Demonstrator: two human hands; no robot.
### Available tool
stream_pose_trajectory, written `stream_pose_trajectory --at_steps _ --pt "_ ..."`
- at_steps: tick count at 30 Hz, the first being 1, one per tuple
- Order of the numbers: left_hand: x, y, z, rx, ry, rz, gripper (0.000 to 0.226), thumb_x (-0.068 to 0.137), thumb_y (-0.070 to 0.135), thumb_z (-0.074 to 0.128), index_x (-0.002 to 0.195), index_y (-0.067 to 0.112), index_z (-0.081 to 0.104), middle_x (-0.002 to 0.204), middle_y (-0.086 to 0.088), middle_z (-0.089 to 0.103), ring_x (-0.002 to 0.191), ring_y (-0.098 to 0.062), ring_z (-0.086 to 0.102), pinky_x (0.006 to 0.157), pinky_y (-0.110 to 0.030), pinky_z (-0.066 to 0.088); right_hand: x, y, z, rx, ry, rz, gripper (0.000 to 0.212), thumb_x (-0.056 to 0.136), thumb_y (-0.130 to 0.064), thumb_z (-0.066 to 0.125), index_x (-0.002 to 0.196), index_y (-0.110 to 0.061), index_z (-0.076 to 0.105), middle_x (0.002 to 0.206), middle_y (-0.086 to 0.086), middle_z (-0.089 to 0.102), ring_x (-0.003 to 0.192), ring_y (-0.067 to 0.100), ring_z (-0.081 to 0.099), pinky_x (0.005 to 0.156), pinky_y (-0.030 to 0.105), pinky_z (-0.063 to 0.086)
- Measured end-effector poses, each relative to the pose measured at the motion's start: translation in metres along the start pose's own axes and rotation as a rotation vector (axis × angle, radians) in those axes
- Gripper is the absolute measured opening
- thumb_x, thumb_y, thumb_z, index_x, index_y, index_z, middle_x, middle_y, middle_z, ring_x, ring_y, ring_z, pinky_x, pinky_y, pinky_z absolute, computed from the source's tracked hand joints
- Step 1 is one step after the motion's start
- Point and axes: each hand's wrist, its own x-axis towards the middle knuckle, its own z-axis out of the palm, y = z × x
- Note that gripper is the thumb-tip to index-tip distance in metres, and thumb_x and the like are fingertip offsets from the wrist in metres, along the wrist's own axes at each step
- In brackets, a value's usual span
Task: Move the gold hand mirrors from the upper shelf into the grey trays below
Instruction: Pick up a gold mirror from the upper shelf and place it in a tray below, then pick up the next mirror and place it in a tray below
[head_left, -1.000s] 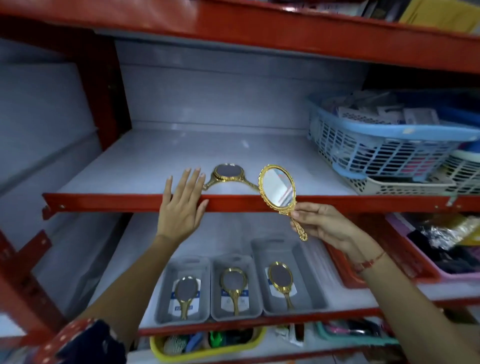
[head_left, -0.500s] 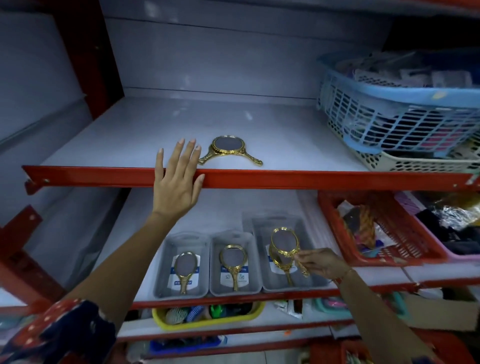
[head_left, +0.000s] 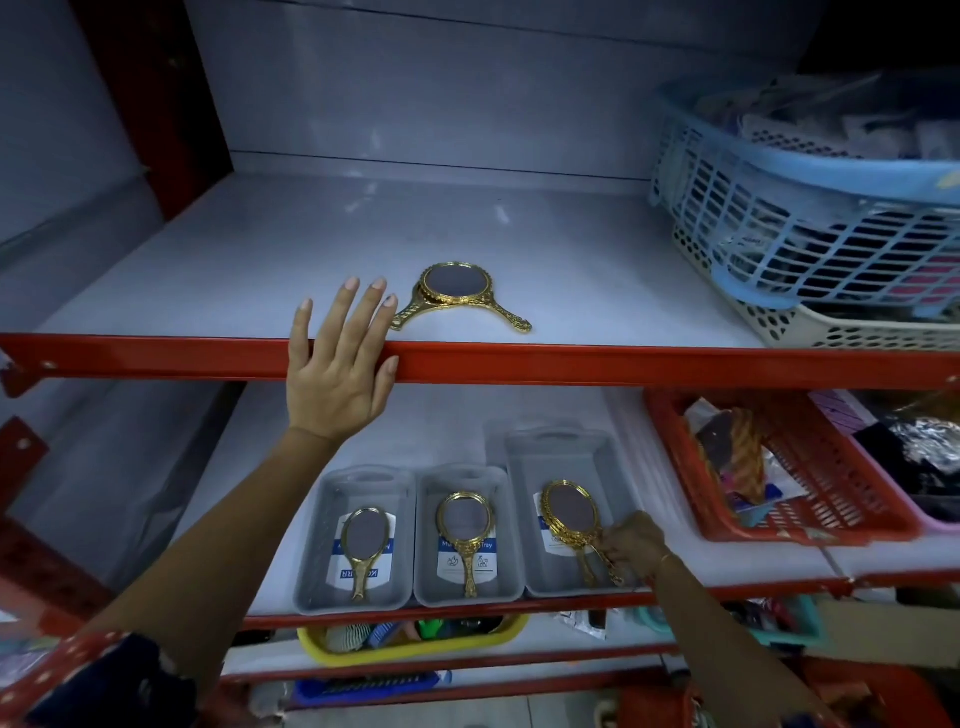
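Note:
Two gold hand mirrors (head_left: 457, 283) lie stacked near the front of the upper shelf, handles pointing left and right. My left hand (head_left: 337, 374) rests flat and open on the red shelf edge, fingertips just left of them. Below stand three grey trays: the left tray (head_left: 311, 561) holds one mirror (head_left: 366, 538), the middle tray (head_left: 423, 545) one mirror (head_left: 464, 519). In the larger right tray (head_left: 519, 467), my right hand (head_left: 631, 543) pinches the handle of a mirror (head_left: 569, 512) that lies over another mirror.
A blue basket (head_left: 779, 218) sits on a white basket (head_left: 831, 327) at the upper shelf's right. A red basket (head_left: 810, 467) of goods stands right of the trays. A yellow basket (head_left: 415, 644) is on the shelf beneath. Red beams (head_left: 623, 366) front each shelf.
My right hand has carried the gold mirror down from upper-shelf height into the right grey tray. My left hand has stayed on the shelf edge. The view has tilted downward.

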Motion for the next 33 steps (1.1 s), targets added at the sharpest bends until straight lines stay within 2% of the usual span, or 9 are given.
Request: stream_pose_trajectory --at_steps 4,5,8,12,16,22,27,30,33 --pt "0.001 0.001 -0.004 -0.004 -0.026 -0.005 0.057 0.096 0.036 0.034 0.148 0.012 0.034 0.149 -0.008 0.045 0.143 -0.025 0.030 0.120 -0.045 0.012 -0.030 -0.036 -0.024 -0.121 -0.065 -0.105 0.014 0.068 -0.003 0.066 0.057 -0.002 0.058 0.057 0.008 0.055 0.050 0.016 0.051 0.048 0.023 0.040" --pt "0.002 0.002 -0.005 -0.007 -0.034 -0.007 0.056 0.097 0.036 0.034 0.148 0.012 0.035 0.149 -0.008 0.044 0.143 -0.025 0.030 0.120 -0.045 0.013 -0.042 -0.047 -0.032 -0.107 -0.091 -0.144 0.007 0.069 -0.002 0.067 0.067 0.004 0.066 0.062 0.011 0.060 0.051 0.017 0.055 0.050 0.025 0.045" --pt "0.003 0.002 -0.010 -0.035 -0.070 -0.023 0.055 0.098 0.036 0.033 0.147 0.012 0.035 0.150 -0.008 0.043 0.142 -0.026 0.031 0.119 -0.047 0.016 -0.090 -0.094 -0.061 0.016 -0.203 -0.267 0.029 0.077 -0.001 0.072 0.102 0.014 0.066 0.089 0.022 0.072 0.065 0.018 0.067 0.062 0.021 0.056" --pt "0.006 0.002 -0.017 -0.068 -0.127 -0.037 0.055 0.099 0.037 0.030 0.147 0.011 0.034 0.151 -0.008 0.041 0.143 -0.026 0.031 0.118 -0.048 0.016 -0.163 -0.156 -0.102 0.139 -0.297 -0.506 0.023 0.079 -0.007 0.072 0.101 -0.001 0.072 0.098 0.014 0.075 0.091 0.023 0.072 0.086 0.031 0.058" --pt "0.009 0.001 -0.026 -0.086 -0.200 -0.044 0.056 0.100 0.039 0.025 0.147 0.010 0.034 0.154 -0.009 0.037 0.144 -0.025 0.030 0.118 -0.049 0.018 -0.194 -0.208 -0.121 0.286 -0.311 -0.661 0.019 0.082 -0.003 0.068 0.100 -0.001 0.072 0.089 0.013 0.076 0.075 0.018 0.073 0.074 0.023 0.060" --pt "0.024 -0.017 -0.036 -0.109 -0.209 -0.073 0.059 0.100 0.038 0.026 0.146 0.004 0.037 0.154 -0.012 0.036 0.144 -0.025 0.033 0.118 -0.052 0.019 -0.155 -0.278 -0.101 0.131 -0.072 -0.642 0.025 0.073 -0.003 0.077 0.097 0.003 0.073 0.084 0.015 0.072 0.071 0.020 0.068 0.071 0.024 0.060" --pt "0.026 -0.037 -0.031 -0.091 -0.299 -0.050 0.066 0.100 0.044 0.021 0.144 -0.002 0.039 0.152 -0.016 0.038 0.143 -0.027 0.034 0.120 -0.049 0.018 -0.129 -0.311 -0.077 -0.170 0.006 -0.557 0.032 0.061 -0.022 0.087 0.082 -0.003 0.073 0.078 0.005 0.073 0.069 0.016 0.068 0.072 0.026 0.058" --pt "0.024 -0.035 -0.027 -0.109 -0.295 -0.070 0.066 0.100 0.044 0.022 0.143 -0.002 0.040 0.151 -0.016 0.040 0.142 -0.027 0.036 0.120 -0.047 0.021 -0.127 -0.317 -0.070 -0.215 -0.041 -0.528 0.048 0.061 -0.019 0.088 0.100 0.003 0.072 0.097 0.013 0.076 0.085 0.021 0.072 0.085 0.036 0.059" --pt "0.025 -0.036 -0.027 -0.116 -0.273 -0.058 0.065 0.100 0.043 0.022 0.142 -0.003 0.042 0.149 -0.017 0.042 0.140 -0.028 0.039 0.118 -0.047 0.026 -0.128 -0.319 -0.070 -0.187 -0.106 -0.502 0.049 0.067 -0.010 0.084 0.110 0.006 0.067 0.104 0.017 0.073 0.084 0.022 0.066 0.092 0.039 0.056"
